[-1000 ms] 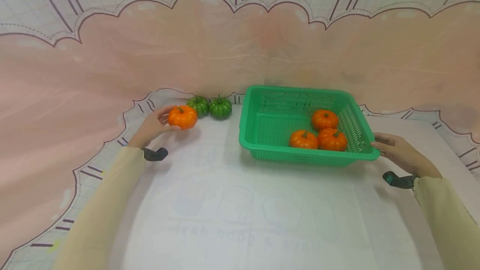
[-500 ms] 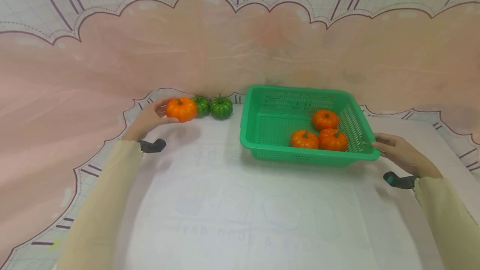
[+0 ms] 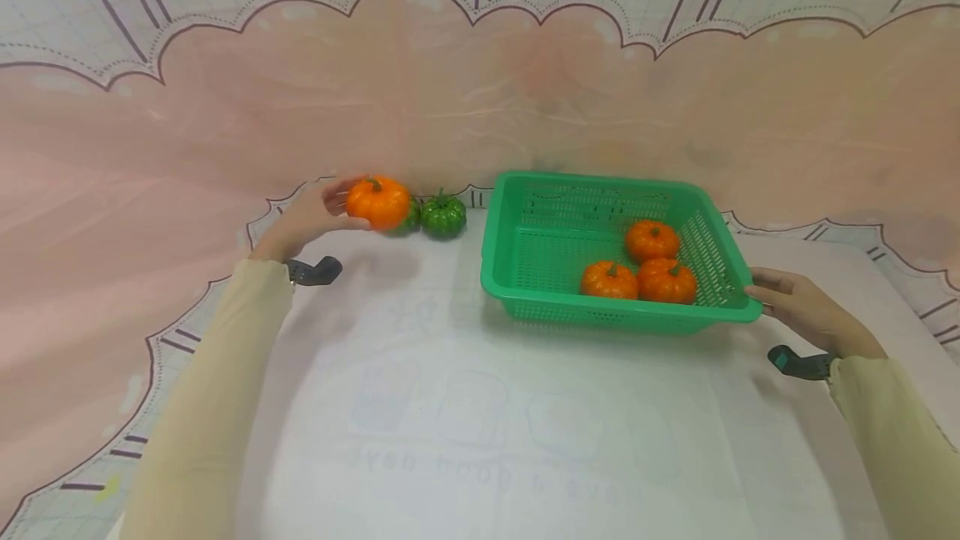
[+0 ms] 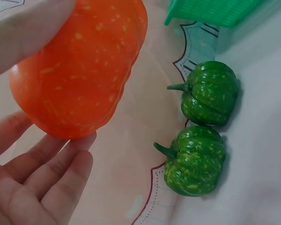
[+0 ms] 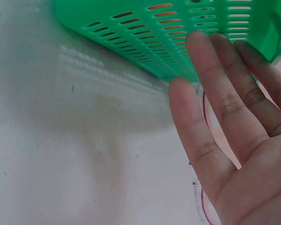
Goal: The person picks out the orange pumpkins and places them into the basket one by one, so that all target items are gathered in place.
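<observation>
An orange toy pumpkin (image 3: 378, 203) is raised above the table in my left hand (image 3: 303, 219), its thumb on the near side and fingers on the far side. Two small green pumpkins stand together at the back: one green pumpkin (image 3: 444, 216) shows fully, the other (image 4: 195, 161) is partly covered by the orange one in the head view. To the right is a green plastic basket (image 3: 498, 273). My right hand (image 3: 798, 307) holds its right front corner, thumb over the rim and fingers (image 5: 225, 98) against the slotted outer wall. The thumb is outside the right wrist view.
Several things share the table (image 3: 450, 407): inside the basket, on its right side, sit three orange pumpkins (image 3: 652, 241). A pink patterned cloth (image 3: 450, 98) rises behind the table's back edge. Each wrist carries a small black device (image 3: 315, 272).
My left hand has lifted the orange pumpkin, moving it back and then slightly right, over the left green pumpkin in the head view. My right hand and the basket have stayed in place.
</observation>
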`<state>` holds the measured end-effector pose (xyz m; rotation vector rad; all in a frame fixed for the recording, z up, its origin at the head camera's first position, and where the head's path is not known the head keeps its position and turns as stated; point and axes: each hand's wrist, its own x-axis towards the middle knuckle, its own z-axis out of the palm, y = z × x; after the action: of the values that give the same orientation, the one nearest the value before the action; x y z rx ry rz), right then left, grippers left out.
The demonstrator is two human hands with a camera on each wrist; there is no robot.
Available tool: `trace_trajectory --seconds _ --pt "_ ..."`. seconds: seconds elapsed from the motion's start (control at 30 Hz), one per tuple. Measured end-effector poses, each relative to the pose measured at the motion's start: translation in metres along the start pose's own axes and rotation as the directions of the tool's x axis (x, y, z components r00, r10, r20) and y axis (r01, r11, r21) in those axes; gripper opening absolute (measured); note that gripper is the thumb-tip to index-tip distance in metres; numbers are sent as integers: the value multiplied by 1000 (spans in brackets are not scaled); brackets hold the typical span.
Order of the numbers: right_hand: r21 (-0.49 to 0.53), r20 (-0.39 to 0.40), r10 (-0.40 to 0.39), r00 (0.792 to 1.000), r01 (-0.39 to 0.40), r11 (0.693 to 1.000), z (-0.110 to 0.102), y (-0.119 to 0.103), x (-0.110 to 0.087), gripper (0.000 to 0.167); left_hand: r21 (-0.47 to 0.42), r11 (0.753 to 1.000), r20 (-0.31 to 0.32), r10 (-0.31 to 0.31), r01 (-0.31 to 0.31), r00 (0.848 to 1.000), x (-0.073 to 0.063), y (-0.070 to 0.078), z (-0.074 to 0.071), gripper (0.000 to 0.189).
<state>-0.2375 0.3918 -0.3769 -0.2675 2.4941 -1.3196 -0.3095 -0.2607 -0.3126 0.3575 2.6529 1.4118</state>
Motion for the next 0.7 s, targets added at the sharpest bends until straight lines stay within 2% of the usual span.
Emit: trace_trajectory --seconds 0.33,0.7 --pt "3 -7 -61 998 61 998 1 2 -1 57 -18 999 48 48 -47 998 16 19 2 78" --pt "5 -1 -33 999 33 999 -2 3 1 58 17 994 111 104 -107 988 37 46 9 75"
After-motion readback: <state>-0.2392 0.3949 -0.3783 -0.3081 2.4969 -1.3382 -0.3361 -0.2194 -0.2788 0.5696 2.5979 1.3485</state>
